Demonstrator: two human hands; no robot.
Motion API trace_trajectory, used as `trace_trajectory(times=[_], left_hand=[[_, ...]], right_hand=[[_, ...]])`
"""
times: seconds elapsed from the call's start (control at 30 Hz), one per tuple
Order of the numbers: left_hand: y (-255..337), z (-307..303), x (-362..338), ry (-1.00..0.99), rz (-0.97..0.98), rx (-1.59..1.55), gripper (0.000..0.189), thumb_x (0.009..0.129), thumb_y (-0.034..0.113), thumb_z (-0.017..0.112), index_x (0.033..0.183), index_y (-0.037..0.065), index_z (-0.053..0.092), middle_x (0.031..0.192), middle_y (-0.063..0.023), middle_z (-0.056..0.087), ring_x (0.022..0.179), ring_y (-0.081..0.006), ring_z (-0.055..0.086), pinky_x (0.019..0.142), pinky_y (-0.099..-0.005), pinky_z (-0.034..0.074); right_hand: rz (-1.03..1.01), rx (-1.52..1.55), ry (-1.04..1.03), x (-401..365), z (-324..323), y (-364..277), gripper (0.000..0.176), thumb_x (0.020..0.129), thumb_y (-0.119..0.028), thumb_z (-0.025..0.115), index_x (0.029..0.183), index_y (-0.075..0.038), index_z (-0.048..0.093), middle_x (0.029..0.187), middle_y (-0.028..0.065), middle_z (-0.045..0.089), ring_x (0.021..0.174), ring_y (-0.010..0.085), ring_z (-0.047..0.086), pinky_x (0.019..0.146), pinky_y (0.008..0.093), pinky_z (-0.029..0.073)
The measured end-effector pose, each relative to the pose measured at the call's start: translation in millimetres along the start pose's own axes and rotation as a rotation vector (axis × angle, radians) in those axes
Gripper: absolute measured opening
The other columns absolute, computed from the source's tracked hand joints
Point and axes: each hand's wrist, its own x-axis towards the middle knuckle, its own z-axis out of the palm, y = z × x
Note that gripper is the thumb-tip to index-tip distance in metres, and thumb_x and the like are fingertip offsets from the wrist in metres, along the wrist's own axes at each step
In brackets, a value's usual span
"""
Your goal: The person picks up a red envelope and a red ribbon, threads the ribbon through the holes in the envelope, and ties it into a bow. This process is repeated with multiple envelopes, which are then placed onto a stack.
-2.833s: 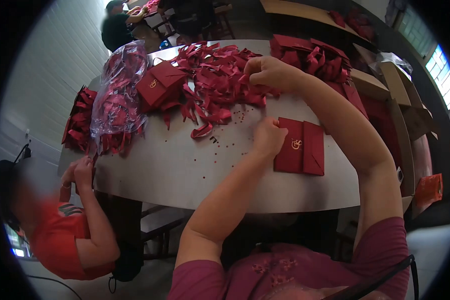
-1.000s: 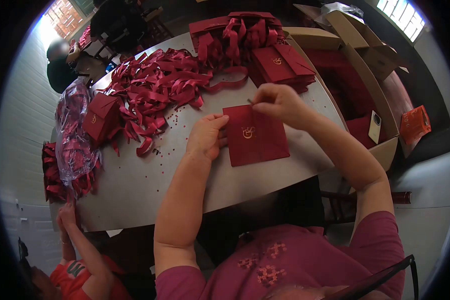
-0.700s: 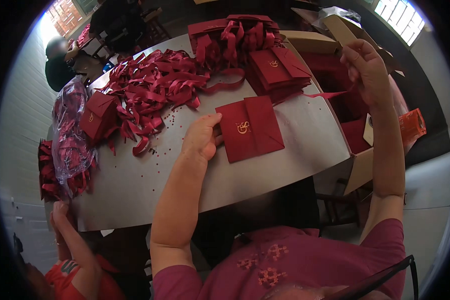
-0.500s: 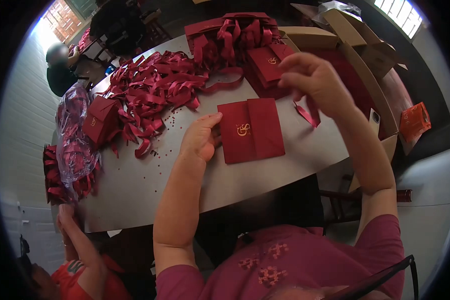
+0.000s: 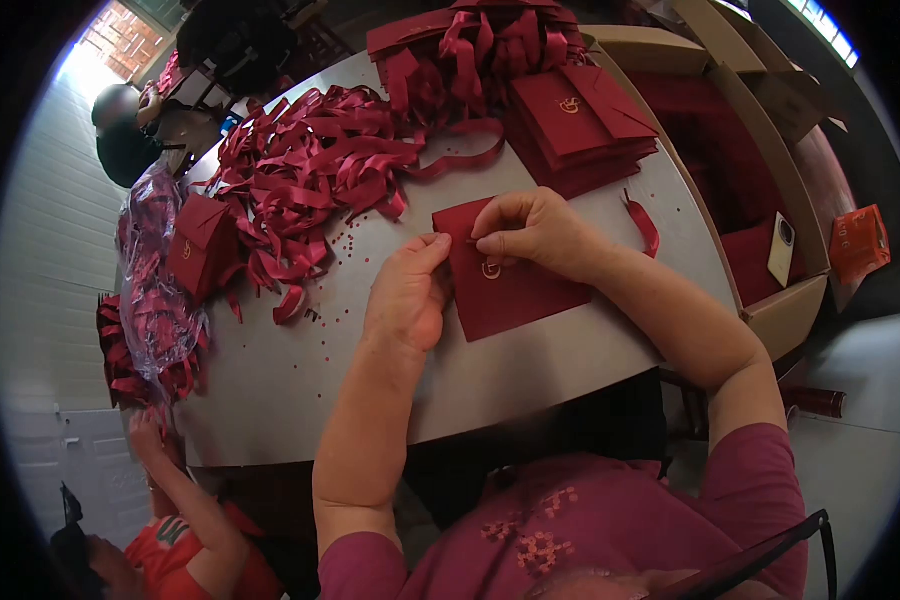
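Observation:
A flat red paper bag [image 5: 515, 300] with a gold logo lies on the table in front of me. My left hand [image 5: 410, 290] grips its left edge, thumb on top and the other fingers partly hidden. Over the bag's upper part, my right hand [image 5: 535, 232] is closed in a pinch, thumb against forefinger. At those fingertips a thin pale bit shows, too small to name. The right hand and wrist cover part of the bag. Beyond it sits a stack of similar red bags [image 5: 585, 120], and a short red ribbon [image 5: 642, 224] lies to the right.
Loose red ribbons [image 5: 310, 165] are heaped at the back left, near a standing red bag [image 5: 202, 245] and a clear plastic bundle [image 5: 155, 290]. At right, a cardboard box [image 5: 760, 190] holds a phone [image 5: 781, 248]. Another person [image 5: 185, 535] sits at lower left.
My right hand has come down and left from beside the stack onto the bag, now pinching there. The bag has turned slightly under my left hand. The view has shifted a little.

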Motion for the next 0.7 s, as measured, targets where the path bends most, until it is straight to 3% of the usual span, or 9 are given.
trace_trajectory(times=[0.37, 0.47, 0.57, 0.63, 0.7], left_hand=[[2, 21, -10, -0.103, 0.066, -0.009, 0.018, 0.099, 0.013, 0.052, 0.111, 0.001, 0.058, 0.107, -0.0090, 0.065, 0.097, -0.0191, 0.062, 0.092, -0.0340, 0.049], [1, 18, -9, -0.142, 0.072, -0.035, 0.026, 0.100, 0.012, 0.049, 0.121, -0.001, 0.058, 0.117, -0.0116, 0.064, 0.108, -0.0210, 0.061, 0.098, -0.0360, 0.048], [0, 19, -10, -0.145, 0.097, -0.022, 0.025, 0.101, 0.012, 0.049, 0.121, -0.001, 0.058, 0.117, -0.0109, 0.064, 0.107, -0.0202, 0.061, 0.097, -0.0353, 0.048], [-2, 27, -12, -0.131, 0.182, 0.040, 0.021, 0.102, 0.014, 0.047, 0.112, 0.000, 0.059, 0.103, -0.0096, 0.066, 0.093, -0.0172, 0.064, 0.086, -0.0312, 0.051], [-3, 31, -13, -0.147, 0.215, 0.058, 0.021, 0.102, 0.014, 0.046, 0.112, 0.001, 0.059, 0.103, -0.0093, 0.066, 0.091, -0.0166, 0.064, 0.085, -0.0304, 0.051]], right_hand=[[-0.067, 0.050, -0.038, -5, -9, 0, 0.009, 0.086, -0.001, 0.069, 0.095, 0.001, 0.068, 0.083, 0.0054, 0.069, 0.076, 0.0125, 0.068, 0.070, 0.0242, 0.055], [-0.077, 0.045, -0.008, -7, -5, -3, 0.009, 0.087, -0.001, 0.068, 0.095, 0.001, 0.068, 0.083, 0.0044, 0.068, 0.075, 0.0111, 0.066, 0.070, 0.0238, 0.055], [-0.105, 0.049, 0.008, -7, -2, 0, 0.007, 0.088, -0.001, 0.067, 0.094, 0.001, 0.067, 0.083, 0.0033, 0.067, 0.074, 0.0098, 0.065, 0.070, 0.0234, 0.054], [-0.130, 0.062, 0.008, -7, 0, 0, 0.006, 0.088, 0.000, 0.066, 0.094, 0.001, 0.066, 0.083, 0.0029, 0.066, 0.074, 0.0093, 0.064, 0.070, 0.0232, 0.054], [-0.177, -0.022, 0.020, -8, -1, -2, 0.004, 0.089, 0.001, 0.064, 0.093, 0.001, 0.064, 0.083, 0.0025, 0.065, 0.076, 0.0093, 0.063, 0.070, 0.0233, 0.054]])
